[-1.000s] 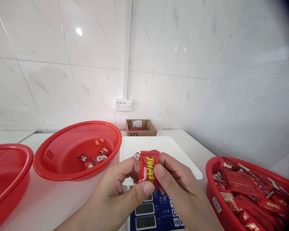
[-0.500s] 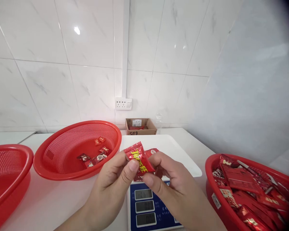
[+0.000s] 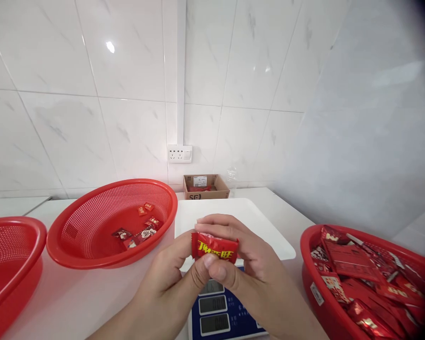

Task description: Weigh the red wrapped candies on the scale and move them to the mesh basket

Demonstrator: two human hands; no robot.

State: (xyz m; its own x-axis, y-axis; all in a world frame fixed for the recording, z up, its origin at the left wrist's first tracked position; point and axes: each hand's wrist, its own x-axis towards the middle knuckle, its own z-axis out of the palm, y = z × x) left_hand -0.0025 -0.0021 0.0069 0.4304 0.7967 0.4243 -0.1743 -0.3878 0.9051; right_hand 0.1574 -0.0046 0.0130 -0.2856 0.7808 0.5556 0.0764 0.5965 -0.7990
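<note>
A small red snack packet [image 3: 216,246] with yellow lettering lies level between my two hands, over the front of a digital scale [image 3: 217,325]. My left hand [image 3: 170,278] is closed on its left end, thumb on the lower edge. My right hand [image 3: 255,264] grips the right end, with its fingers curled over and behind the packet and its thumb beside the left thumb. Whether further packets sit behind it is hidden by the fingers. The scale's white pan [image 3: 269,236] stretches out behind my hands, and its blue display panel is partly covered by them.
To the left stand a red mesh basket [image 3: 78,226] with several small packets and another red basket [image 3: 17,283]. A red basket [image 3: 326,283] heaped with red packets stands at the right. A cardboard box [image 3: 216,193] is by the tiled wall, below a socket [image 3: 180,154].
The packet has turned from tilted to level and sunk slightly. My hands have come together, thumbs meeting, right fingers now over the top. The other red packets behind it are now out of sight.
</note>
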